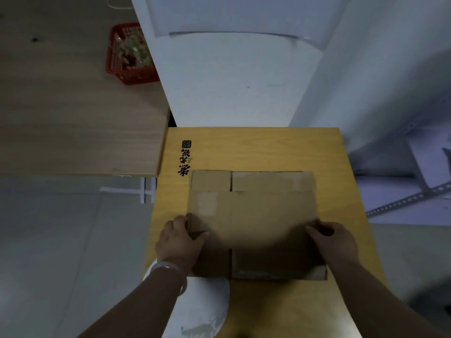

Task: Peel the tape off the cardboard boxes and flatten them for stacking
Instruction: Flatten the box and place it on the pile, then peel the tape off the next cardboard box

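- My left hand [179,242] grips the left edge of the flattened cardboard box [253,215], thumb on top, fingers curled round the edge.
- My right hand [338,242] pinches the right edge the same way.
- The box lies flat mid-surface [268,147], nearer the near edge.
- Black printed characters [184,162] mark the far left corner.
- A red basket [129,54] stands on a separate wooden top, far left.

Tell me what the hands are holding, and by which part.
The flattened cardboard box: the left hand grips its left edge, the right hand its right edge.
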The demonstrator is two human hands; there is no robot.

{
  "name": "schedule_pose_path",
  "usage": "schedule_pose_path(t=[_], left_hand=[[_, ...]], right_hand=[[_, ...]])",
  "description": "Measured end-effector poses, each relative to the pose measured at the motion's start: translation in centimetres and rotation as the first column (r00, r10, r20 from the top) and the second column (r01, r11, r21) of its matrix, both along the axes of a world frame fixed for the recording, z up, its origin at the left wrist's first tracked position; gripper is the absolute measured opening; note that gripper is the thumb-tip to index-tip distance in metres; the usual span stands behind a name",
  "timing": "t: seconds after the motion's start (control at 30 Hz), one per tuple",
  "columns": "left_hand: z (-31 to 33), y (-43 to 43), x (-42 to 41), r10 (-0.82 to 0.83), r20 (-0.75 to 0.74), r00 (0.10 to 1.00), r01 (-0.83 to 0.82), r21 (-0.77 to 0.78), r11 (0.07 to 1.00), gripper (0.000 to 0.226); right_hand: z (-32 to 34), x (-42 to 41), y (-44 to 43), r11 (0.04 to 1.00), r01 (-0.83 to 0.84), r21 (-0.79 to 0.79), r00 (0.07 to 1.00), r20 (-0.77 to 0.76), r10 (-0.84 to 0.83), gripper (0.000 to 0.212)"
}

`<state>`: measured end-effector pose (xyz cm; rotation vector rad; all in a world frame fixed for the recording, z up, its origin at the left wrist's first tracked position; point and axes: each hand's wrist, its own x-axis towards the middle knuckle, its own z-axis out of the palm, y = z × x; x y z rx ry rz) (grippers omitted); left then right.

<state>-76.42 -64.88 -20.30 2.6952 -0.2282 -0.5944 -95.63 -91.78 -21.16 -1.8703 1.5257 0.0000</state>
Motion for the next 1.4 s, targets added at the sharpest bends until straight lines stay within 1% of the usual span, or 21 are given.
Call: schedule_pose_path(t=[0.07,0.13,0.23,0.3,0.37,0.4,0.43,0.47,0.53,0.57,0.6,0.67,0.73,0.83,0.93,1.0,1.1,1.23,1.33,1.4], left_hand=[[0.1,0.2,0.2,-0.027,-0.002,1.000,0.027,-0.004,1.000,0.073],[0.3,0.4,0.2,-0.094,0.037,0.995,0.093,0.007,0.996,0.075],[1.5,0.6,-0.2,-0.242,0.152,0.958,0.241,0.027,0.970,0.073],[2.8,0.8,-0.9,-0.280,0.219,0.935,0.282,0.020,0.959,0.069],[4.2,1.6,-2.0,-0.267,0.300,0.916,0.275,0.014,0.961,0.064],[4.9,2.3,-2.6,-0.258,0.340,0.905,0.271,0.009,0.963,0.062],[5.6,3.2,-3.3,-0.254,0.371,0.893,0.269,0.012,0.963,0.062],[6.3,4.1,-3.8,-0.259,0.394,0.882,0.271,0.027,0.962,0.062],[8.0,6.1,-4.5,-0.249,0.433,0.866,0.251,0.055,0.966,0.063],[9.1,7.1,-4.6,-0.237,0.456,0.858,0.232,0.067,0.970,0.063],[10.4,8.1,-4.7,-0.232,0.484,0.844,0.218,0.086,0.972,0.062],[12.5,9.9,-5.0,-0.232,0.538,0.810,0.200,0.118,0.973,0.060],[14.6,12.6,-5.7,-0.210,0.583,0.785,0.154,0.144,0.978,0.060],[17.0,16.6,-6.2,-0.152,0.619,0.771,0.071,0.153,0.986,0.061],[18.9,20.3,-5.9,-0.096,0.686,0.721,0.003,0.136,0.991,0.060],[20.1,23.2,-5.2,-0.056,0.710,0.702,-0.034,0.112,0.993,0.060],[21.2,28.6,-3.9,-0.026,0.707,0.707,-0.081,0.118,0.990,0.060],[22.3,37.0,-1.7,0.038,0.749,0.662,-0.151,0.084,0.985,0.059],[23.3,42.8,0.5,0.063,0.759,0.648,-0.209,0.098,0.973,0.060],[23.9,46.1,2.2,0.084,0.758,0.646,-0.227,0.086,0.970,0.061]], right_hand=[[0.3,-0.1,-0.1,1.000,-0.021,-0.014,1.000,0.021,0.021,0.047],[1.0,-0.1,0.1,0.992,-0.081,-0.095,0.996,0.020,0.083,0.047],[2.7,0.2,1.2,0.930,-0.278,-0.242,0.960,-0.079,0.267,0.058],[4.1,0.9,2.4,0.887,-0.383,-0.260,0.924,-0.087,0.373,0.063],[5.3,1.9,4.1,0.855,-0.456,-0.246,0.887,-0.044,0.460,0.064],[5.9,2.5,5.1,0.819,-0.515,-0.254,0.852,-0.043,0.522,0.064],[6.5,3.1,6.1,0.762,-0.587,-0.273,0.801,-0.057,0.596,0.064],[7.1,3.6,7.2,0.687,-0.661,-0.303,0.734,-0.070,0.676,0.064],[8.2,4.6,9.5,0.492,-0.788,-0.369,0.561,-0.102,0.822,0.064],[8.8,5.1,10.7,0.394,-0.830,-0.394,0.476,-0.134,0.869,0.065],[9.6,5.6,11.9,0.318,-0.853,-0.413,0.412,-0.162,0.897,0.067],[11.1,6.6,14.1,0.249,-0.865,-0.436,0.348,-0.164,0.923,0.068],[13.2,7.6,16.9,0.204,-0.865,-0.459,0.285,-0.113,0.952,0.069],[16.0,9.6,21.1,0.093,-0.849,-0.520,0.171,-0.105,0.980,0.071],[18.1,11.6,25.0,0.029,-0.814,-0.581,0.112,-0.108,0.988,0.071],[19.1,13.0,28.2,0.001,-0.786,-0.618,0.087,-0.108,0.990,0.071],[20.3,15.4,34.0,-0.029,-0.765,-0.643,0.049,-0.102,0.994,0.074],[21.5,19.0,42.2,-0.079,-0.738,-0.670,-0.014,-0.103,0.995,0.074],[22.8,22.1,48.0,-0.091,-0.714,-0.694,-0.029,-0.101,0.994,0.074],[23.6,24.0,51.4,-0.077,-0.706,-0.704,-0.031,-0.077,0.997,0.073]])
